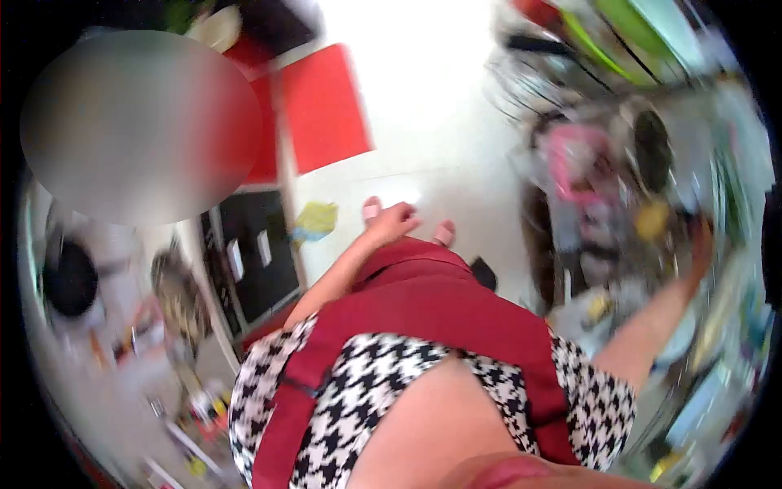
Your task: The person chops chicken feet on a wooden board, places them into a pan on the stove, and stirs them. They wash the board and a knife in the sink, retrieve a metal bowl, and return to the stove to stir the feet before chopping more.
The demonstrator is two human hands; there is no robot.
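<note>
My left hand hangs in front of the maroon apron, above the floor and near a pink slipper. Its fingers are loosely bent and a little apart, with nothing visible in them. Far out to the right, my right hand reaches over a cluttered counter. Motion blur smears its fingers, so whether it holds anything cannot be made out. Near it are a yellowish round item, a dark oval item and a pink plastic basket or bag, all blurred.
A red mat or panel lies at the upper left of the pale floor. A dark cabinet stands at left, beside a counter with a black pan. A yellow bag or cloth is near the cabinet. Green basins stand upper right.
</note>
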